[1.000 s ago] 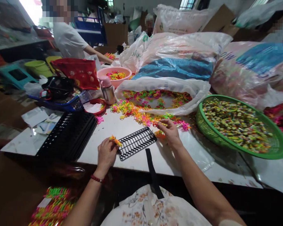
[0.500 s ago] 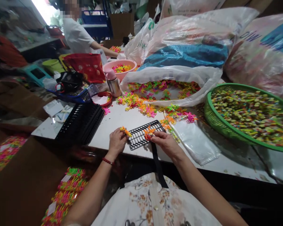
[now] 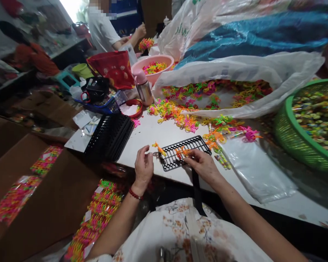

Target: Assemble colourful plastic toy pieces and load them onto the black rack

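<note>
A black plastic grid rack [image 3: 171,160] lies on the white table in front of me. One small yellow-orange plastic figure [image 3: 160,149] sits at the rack's left end. Just left of that end is my left hand [image 3: 143,166], its thumb and fingers apart and nothing in them. Over the rack's middle, my right hand [image 3: 203,166] pinches an orange plastic figure [image 3: 184,151], with red-orange bits close to the fingertips. Whether those bits are one piece or several I cannot tell.
Loose neon plastic pieces [image 3: 186,118] spill from a large white sack [image 3: 287,69]. Clear plastic bags [image 3: 258,171] and a green basket [image 3: 287,116] lie right. Left are stacked black racks [image 3: 112,136] and a cardboard box [image 3: 43,203]; a flask [image 3: 143,87] stands behind. Two people work further back.
My left hand has let go of the yellow-orange figure, which now sits on the rack. The right hand still pinches orange plastic at the rack's middle. The view has shifted.
</note>
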`<state>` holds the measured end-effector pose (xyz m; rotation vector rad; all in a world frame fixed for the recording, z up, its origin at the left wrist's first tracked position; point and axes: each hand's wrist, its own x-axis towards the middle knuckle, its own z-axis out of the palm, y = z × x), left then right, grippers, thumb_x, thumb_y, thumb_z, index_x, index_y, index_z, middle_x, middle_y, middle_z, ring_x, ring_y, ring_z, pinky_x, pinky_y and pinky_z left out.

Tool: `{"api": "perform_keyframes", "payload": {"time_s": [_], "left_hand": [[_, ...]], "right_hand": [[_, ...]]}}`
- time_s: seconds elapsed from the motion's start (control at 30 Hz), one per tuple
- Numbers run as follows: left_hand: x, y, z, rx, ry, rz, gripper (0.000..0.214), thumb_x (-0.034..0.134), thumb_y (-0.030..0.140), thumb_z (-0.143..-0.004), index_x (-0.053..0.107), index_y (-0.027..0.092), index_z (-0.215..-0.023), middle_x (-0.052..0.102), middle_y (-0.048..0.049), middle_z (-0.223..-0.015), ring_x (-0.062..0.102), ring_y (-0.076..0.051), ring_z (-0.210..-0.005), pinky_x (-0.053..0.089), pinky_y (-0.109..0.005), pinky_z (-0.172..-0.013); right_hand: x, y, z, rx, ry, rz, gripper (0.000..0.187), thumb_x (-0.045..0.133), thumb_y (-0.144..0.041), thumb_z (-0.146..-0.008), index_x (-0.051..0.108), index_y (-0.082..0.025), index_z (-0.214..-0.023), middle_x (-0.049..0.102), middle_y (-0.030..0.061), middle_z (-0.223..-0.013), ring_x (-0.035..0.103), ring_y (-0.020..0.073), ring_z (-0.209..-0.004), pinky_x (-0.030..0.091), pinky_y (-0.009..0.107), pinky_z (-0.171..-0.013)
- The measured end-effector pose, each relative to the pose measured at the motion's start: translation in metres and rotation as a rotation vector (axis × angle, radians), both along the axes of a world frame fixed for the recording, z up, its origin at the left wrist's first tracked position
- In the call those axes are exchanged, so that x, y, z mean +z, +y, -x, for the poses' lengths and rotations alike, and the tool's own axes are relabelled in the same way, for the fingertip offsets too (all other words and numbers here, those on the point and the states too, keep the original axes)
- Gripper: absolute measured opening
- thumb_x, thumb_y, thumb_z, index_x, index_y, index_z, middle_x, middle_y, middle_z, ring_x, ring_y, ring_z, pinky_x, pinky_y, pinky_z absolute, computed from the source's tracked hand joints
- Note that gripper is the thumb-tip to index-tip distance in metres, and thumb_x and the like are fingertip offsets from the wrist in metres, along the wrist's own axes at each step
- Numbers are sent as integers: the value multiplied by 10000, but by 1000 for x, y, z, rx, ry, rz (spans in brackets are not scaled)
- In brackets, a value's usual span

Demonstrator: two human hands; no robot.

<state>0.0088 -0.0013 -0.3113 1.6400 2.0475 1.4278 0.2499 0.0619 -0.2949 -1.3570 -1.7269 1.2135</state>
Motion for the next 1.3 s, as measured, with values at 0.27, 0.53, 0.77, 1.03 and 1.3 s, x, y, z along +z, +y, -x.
{"api": "perform_keyframes", "payload": {"time_s": [0.27, 0.53, 0.77, 1.03, 1.3], "left_hand": [[20, 4, -29, 70, 17, 95, 960, 799, 593, -700, 335, 161, -1422, 505, -190, -1333, 516, -307, -1216, 498, -448, -944], [-18, 12, -23, 106, 136, 235, 213, 717, 353, -846, 600, 181, -892, 591, -38, -847, 567, -214, -826, 472, -352, -759], [-19, 15, -16, -22, 175, 170, 213, 637, 347, -919, 640, 187, -778, 604, -11, -740, 555, -160, -696, 399, -277, -639], [-16, 14, -13, -107, 355, 144, 281, 583, 370, -958, 584, 186, -745, 578, -20, -703, 541, -165, -693, 388, -283, -651], [-15, 15, -20, -43, 247, 170, 306, 626, 395, -931, 547, 200, -710, 573, -11, -694, 522, -164, -662, 361, -291, -617]], "right_hand": [[-20, 10, 36, -43, 196, 118, 298, 652, -502, -808, 578, -230, -905, 566, -35, -687, 494, 151, -587, 412, 282, -556], [-22, 24, 49, 63, 42, -188, 245, 568, -423, -898, 541, -227, -752, 531, -11, -656, 481, 160, -619, 389, 287, -609], [-24, 24, 48, 99, -27, -273, 263, 540, -376, -929, 496, -230, -715, 525, -3, -659, 468, 161, -621, 356, 279, -615], [-27, 27, 46, 110, -45, -274, 261, 532, -372, -949, 509, -224, -735, 550, 1, -675, 492, 163, -638, 360, 280, -639], [-30, 26, 46, 122, -74, -318, 221, 516, -377, -954, 561, -225, -800, 610, 29, -741, 541, 182, -686, 388, 287, -662]]}}
